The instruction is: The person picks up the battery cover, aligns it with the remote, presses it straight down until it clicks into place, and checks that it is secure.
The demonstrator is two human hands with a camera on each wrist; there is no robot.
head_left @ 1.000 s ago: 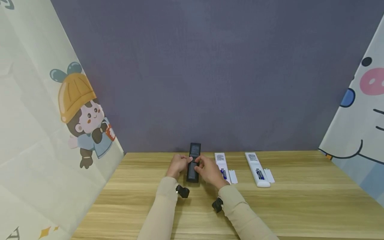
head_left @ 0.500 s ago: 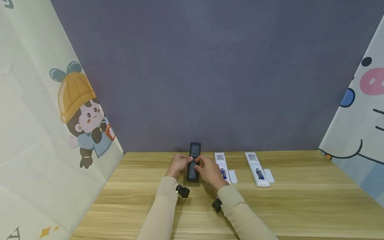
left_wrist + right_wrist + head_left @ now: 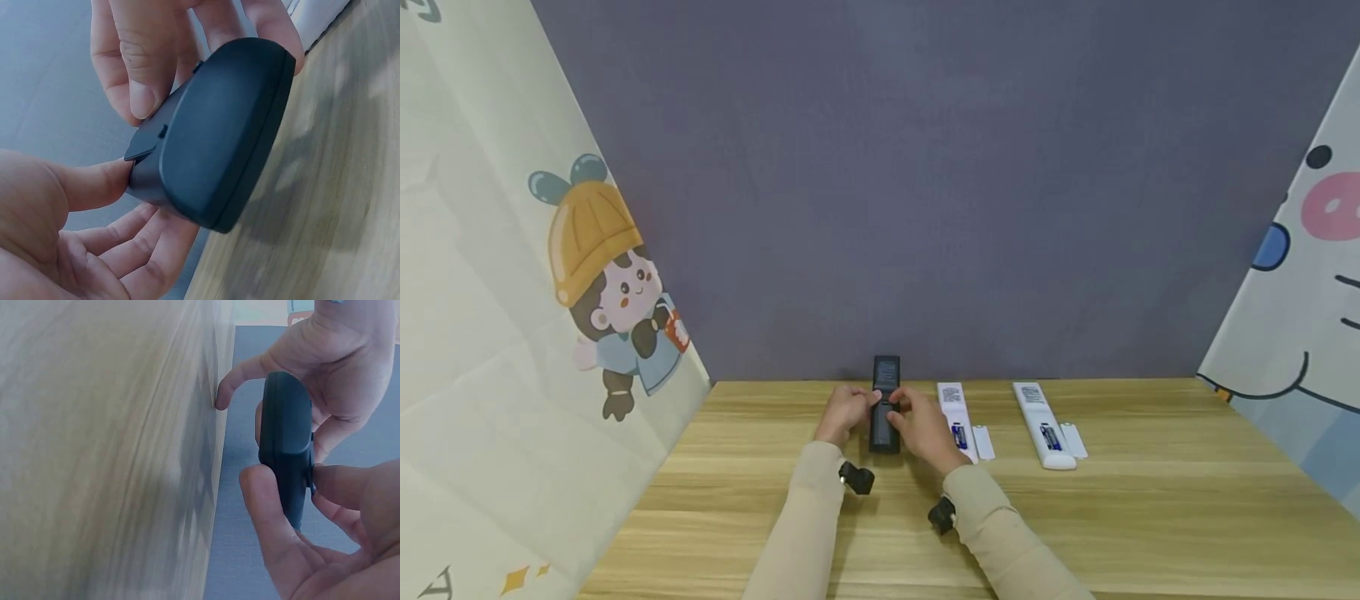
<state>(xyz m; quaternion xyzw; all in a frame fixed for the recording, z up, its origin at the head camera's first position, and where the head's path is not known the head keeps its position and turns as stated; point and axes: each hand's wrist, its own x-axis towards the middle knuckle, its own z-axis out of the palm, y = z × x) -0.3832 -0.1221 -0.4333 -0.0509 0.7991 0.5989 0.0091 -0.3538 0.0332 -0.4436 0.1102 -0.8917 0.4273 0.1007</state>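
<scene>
A black remote control point(image 3: 884, 438) is held back side up above the table, its far end pointing away. My left hand point(image 3: 846, 414) grips it from the left, thumb on the back and fingers underneath. From the right, my right hand point(image 3: 927, 429) holds it too, with thumb and index finger at the back near the middle. In the left wrist view, one edge of the battery cover point(image 3: 142, 153) stands slightly raised from the remote beside the left thumb. The right wrist view shows the remote point(image 3: 285, 419) edge-on between both hands. Whether batteries are inside is hidden.
To the right lie two white remotes, a nearer one point(image 3: 952, 400) partly behind my right hand and a farther one point(image 3: 1034, 408), both with batteries showing in their compartments. Each has a loose white cover point(image 3: 983, 442) beside it. A grey wall point(image 3: 925, 208) closes off the wooden table's point(image 3: 1135, 517) back edge.
The black remote has tilted very slightly between the hands. Both hands keep nearly the same place and hold.
</scene>
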